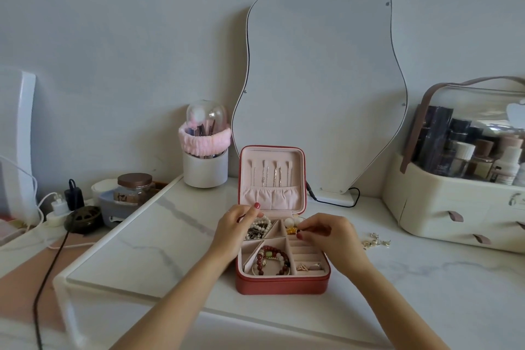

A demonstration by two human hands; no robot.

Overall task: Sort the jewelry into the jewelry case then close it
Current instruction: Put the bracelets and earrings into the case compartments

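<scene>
A red jewelry case (281, 285) with pink lining stands open on the marble table, lid (271, 179) upright with necklaces hanging inside. Bead bracelets (272, 260) fill the front left compartment, pearl and dark bracelets (260, 229) the back left one. My left hand (237, 227) rests on the case's left rim, fingers curled at the lid's lower edge. My right hand (324, 231) hovers over the back right compartment and pinches a small gold piece (295, 229) beside pearl earrings (289, 221). Loose gold earrings (375, 240) lie on the table to the right.
A wavy mirror (321, 79) leans on the wall behind the case, its cable (338, 202) trailing on the table. A brush holder (205, 150) stands at the back left, a cosmetics organizer (460, 202) at the right. Jars, plugs and cords clutter the left side.
</scene>
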